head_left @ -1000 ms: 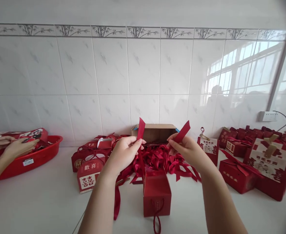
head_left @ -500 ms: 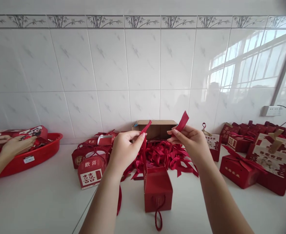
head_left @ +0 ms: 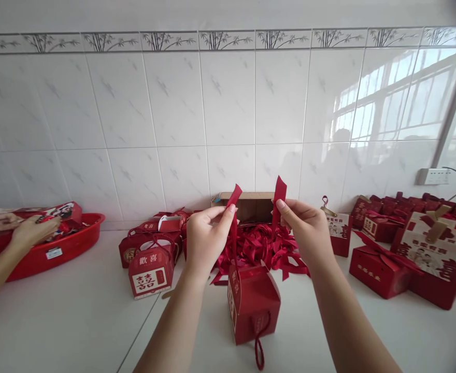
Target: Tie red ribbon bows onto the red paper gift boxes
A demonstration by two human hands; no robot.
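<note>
My left hand (head_left: 208, 235) pinches one end of a red ribbon (head_left: 234, 196), whose tip sticks up above the fingers while the rest runs down toward a small red gift box (head_left: 256, 303). Between thumb and fingers of my right hand (head_left: 309, 228) is another red ribbon end (head_left: 280, 187), standing nearly upright; whether both ends belong to one ribbon I cannot tell. The gift box sits on the table below my hands, and a dark red cord loop (head_left: 259, 353) hangs from its near side. Loose red ribbons (head_left: 251, 248) lie heaped behind it.
An open cardboard box (head_left: 251, 210) stands against the tiled wall. Finished-looking red boxes (head_left: 150, 274) sit left, with more boxes (head_left: 379, 272) and a gift bag (head_left: 433, 259) right. At far left, another person's hands (head_left: 37, 230) work over a red basin (head_left: 84, 235).
My hands have come closer together, and the right ribbon end has swung from slanting to nearly upright. The gift box has turned slightly, showing more of its left side.
</note>
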